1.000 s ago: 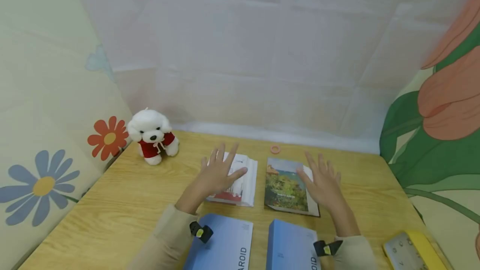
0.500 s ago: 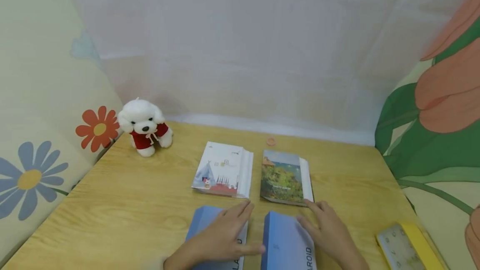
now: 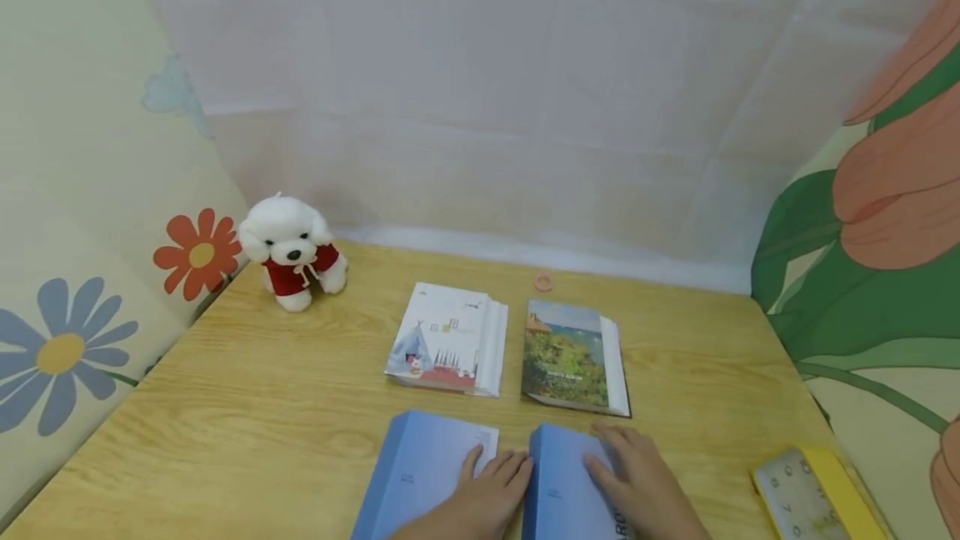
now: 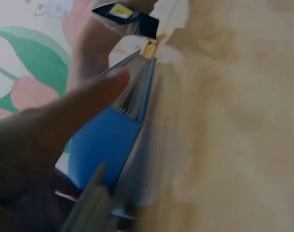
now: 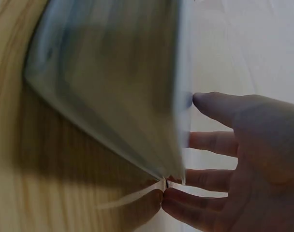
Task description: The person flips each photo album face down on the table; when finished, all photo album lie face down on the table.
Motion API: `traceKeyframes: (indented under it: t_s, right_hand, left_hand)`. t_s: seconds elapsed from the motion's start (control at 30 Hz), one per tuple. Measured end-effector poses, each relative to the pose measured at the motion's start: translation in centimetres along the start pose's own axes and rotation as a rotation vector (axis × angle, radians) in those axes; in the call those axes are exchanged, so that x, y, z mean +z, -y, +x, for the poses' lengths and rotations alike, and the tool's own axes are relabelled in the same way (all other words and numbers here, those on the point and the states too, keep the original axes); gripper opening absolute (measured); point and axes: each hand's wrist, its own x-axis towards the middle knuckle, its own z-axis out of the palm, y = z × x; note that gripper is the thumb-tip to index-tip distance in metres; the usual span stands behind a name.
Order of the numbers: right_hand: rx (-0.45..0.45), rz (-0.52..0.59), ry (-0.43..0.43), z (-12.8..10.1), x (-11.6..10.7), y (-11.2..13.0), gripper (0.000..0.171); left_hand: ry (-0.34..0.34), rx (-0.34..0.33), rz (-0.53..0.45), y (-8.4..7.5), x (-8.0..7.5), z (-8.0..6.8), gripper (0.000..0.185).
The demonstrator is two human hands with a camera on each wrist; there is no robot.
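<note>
Two blue books lie side by side at the table's near edge. My left hand (image 3: 491, 482) rests flat on the right part of the left blue book (image 3: 420, 469), fingers straight and close to the gap between the books. My right hand (image 3: 628, 469) lies flat on the right blue book (image 3: 558, 482). In the left wrist view my thumb (image 4: 74, 121) runs along the page edge of a blue book (image 4: 101, 145). In the right wrist view my fingers (image 5: 219, 145) reach out straight beside a blurred blue book (image 5: 118, 82).
Farther back lie a white-covered book (image 3: 446, 338) and a landscape-covered book (image 3: 568, 354), with a small pink ring (image 3: 543, 282) behind them. A white plush dog (image 3: 291, 250) sits at the far left corner. A yellow-edged flat object (image 3: 817, 498) lies at the near right. Padded walls enclose the wooden table (image 3: 247, 407).
Both hands have drawn back from the two far books and come down on the two blue books near me. In the last half second they slid a little closer to me.
</note>
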Motion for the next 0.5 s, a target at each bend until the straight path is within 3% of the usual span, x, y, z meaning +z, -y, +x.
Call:
traceKeyframes:
  t_s: [0.2,0.33,0.5]
  right_hand:
    - [-0.075,0.044,-0.027,0.1,0.3,0.2,0.046]
    - [-0.082,0.100,-0.035,0.1,0.6,0.5,0.046]
    - [-0.090,0.271,0.014,-0.1,0.9,1.0,0.054]
  left_hand:
    - [0.003,-0.011,0.014,-0.3,0.5,0.4,0.102]
    - [0.010,0.002,-0.127,-0.6,-0.3,-0.3,0.104]
    - [0.001,0.055,-0.449,-1.2,-1.6,-1.9,0.107]
